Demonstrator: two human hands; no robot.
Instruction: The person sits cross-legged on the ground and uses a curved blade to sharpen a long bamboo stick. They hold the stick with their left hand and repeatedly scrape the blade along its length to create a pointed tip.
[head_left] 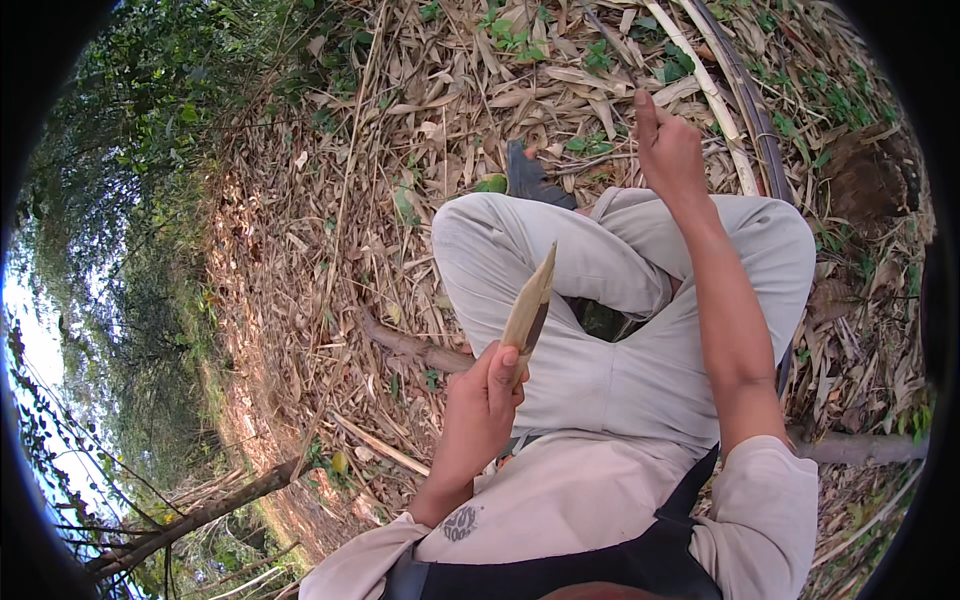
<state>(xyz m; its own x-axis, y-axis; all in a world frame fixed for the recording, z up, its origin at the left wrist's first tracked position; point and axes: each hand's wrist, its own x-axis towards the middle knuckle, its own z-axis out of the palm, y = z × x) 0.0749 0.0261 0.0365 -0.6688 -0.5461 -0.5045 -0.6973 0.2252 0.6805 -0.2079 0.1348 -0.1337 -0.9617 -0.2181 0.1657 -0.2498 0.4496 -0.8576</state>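
Observation:
My left hand (485, 398) is closed around the lower end of a sharpened wooden stake (530, 309). The stake is pale with a dark brown patch along one side, and its tip points up and away from me, above my lap. My right arm reaches out past my crossed legs (600, 375). At its end my right hand (672, 152) is closed, with one digit sticking up. Whatever those fingers may hold is hidden. Dry leaves lie beyond that hand, and a long pale strip (722, 120) runs just to its right.
A dark pole (757, 115) lies beside the pale strip. One dark shoe (533, 178) shows past my knees. A branch (410, 345) lies by my left side, a brown stump (868, 180) at far right. Leaf litter (300, 220) covers the ground; bushes (130, 200) grow at left.

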